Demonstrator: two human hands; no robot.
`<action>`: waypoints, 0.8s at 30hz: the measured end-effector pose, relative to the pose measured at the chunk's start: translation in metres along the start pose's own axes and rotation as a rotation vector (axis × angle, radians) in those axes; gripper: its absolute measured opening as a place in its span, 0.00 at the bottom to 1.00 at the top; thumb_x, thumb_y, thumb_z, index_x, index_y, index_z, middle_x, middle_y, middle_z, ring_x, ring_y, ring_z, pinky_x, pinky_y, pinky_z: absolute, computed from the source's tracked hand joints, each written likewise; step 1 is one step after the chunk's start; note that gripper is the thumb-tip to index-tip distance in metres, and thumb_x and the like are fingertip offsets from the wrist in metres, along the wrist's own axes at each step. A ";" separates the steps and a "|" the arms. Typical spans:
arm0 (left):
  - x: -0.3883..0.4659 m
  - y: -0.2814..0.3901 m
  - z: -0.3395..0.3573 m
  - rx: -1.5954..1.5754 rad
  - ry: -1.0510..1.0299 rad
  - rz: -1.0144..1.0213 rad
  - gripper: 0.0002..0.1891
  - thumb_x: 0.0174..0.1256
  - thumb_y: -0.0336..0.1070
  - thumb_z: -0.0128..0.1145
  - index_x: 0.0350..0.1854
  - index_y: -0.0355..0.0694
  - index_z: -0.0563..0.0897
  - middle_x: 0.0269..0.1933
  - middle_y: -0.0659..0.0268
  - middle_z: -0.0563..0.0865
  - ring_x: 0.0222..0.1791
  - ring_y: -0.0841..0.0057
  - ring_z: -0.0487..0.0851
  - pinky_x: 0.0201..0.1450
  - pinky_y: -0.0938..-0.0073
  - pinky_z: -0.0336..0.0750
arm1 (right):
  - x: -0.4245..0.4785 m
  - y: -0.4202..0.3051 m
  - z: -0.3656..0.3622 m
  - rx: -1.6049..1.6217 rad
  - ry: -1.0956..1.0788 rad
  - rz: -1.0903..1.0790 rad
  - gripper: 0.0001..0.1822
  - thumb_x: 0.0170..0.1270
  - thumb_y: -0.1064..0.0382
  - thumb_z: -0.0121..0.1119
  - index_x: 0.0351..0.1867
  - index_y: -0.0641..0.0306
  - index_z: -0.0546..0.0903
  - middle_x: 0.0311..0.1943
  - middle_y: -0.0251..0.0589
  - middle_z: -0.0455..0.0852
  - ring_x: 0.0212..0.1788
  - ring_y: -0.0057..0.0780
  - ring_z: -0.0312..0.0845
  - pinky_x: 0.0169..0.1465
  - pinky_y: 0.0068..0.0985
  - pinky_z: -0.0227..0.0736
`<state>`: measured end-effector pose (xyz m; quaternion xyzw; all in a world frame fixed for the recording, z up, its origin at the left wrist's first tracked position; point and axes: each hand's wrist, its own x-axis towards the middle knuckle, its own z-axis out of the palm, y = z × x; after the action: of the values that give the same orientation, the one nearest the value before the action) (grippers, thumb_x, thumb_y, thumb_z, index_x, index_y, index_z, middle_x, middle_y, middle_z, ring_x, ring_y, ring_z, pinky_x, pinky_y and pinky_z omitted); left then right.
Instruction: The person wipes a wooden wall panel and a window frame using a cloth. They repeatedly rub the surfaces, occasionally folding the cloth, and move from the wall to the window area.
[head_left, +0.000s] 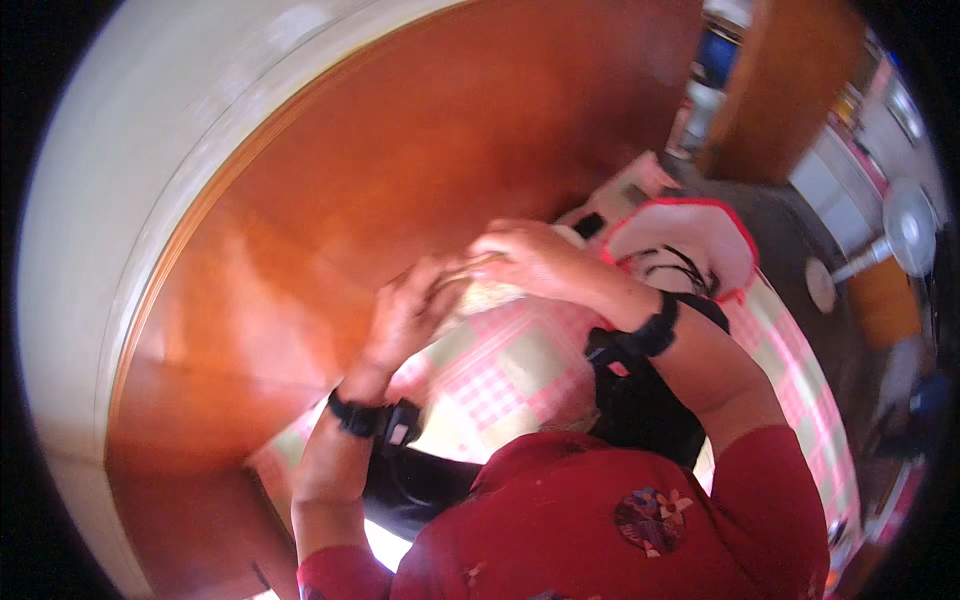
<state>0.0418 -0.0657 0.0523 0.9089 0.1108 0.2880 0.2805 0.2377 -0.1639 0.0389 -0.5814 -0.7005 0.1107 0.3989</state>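
Both hands are raised in front of me over a checked pink, white and pale green bed cover (487, 397). A thin tan strand or strip (474, 264) runs between them. My left hand (412, 307) pinches one end, and my right hand (532, 259) has its fingers closed on the other. The strip is blurred, so its material is unclear. Just below the fingers lies a pale yellowish item (491, 295), partly hidden by the hands. Each wrist wears a black band with a small device.
A large reddish-brown wooden panel (360, 172) rises close beyond my hands. To the right lie a pale pink item with red trim (712, 225), black cords (682, 262) and a small black object (589, 225). A white standing fan (907, 225) is farther right.
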 end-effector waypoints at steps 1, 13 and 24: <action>0.000 -0.005 -0.003 0.114 -0.045 0.035 0.14 0.65 0.28 0.62 0.51 0.39 0.78 0.43 0.57 0.86 0.42 0.67 0.87 0.42 0.70 0.80 | 0.002 -0.002 0.001 -0.021 -0.002 0.011 0.11 0.60 0.61 0.65 0.41 0.64 0.83 0.36 0.46 0.82 0.40 0.45 0.80 0.44 0.36 0.74; -0.010 -0.026 -0.035 -0.122 -0.204 -0.384 0.19 0.66 0.50 0.61 0.48 0.39 0.84 0.40 0.55 0.86 0.41 0.61 0.85 0.45 0.65 0.78 | 0.054 -0.035 0.023 0.033 -0.071 -0.026 0.05 0.58 0.68 0.65 0.31 0.65 0.81 0.27 0.41 0.79 0.31 0.35 0.78 0.35 0.31 0.70; -0.026 -0.033 -0.048 -0.005 0.030 -0.128 0.12 0.66 0.38 0.62 0.45 0.36 0.84 0.39 0.57 0.86 0.40 0.64 0.85 0.45 0.68 0.78 | 0.067 -0.028 0.026 0.213 -0.265 -0.057 0.12 0.61 0.62 0.67 0.42 0.68 0.84 0.36 0.48 0.85 0.39 0.39 0.82 0.41 0.29 0.75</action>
<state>-0.0093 -0.0269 0.0542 0.8948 0.1723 0.2834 0.2990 0.1990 -0.1039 0.0682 -0.4961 -0.7474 0.2487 0.3654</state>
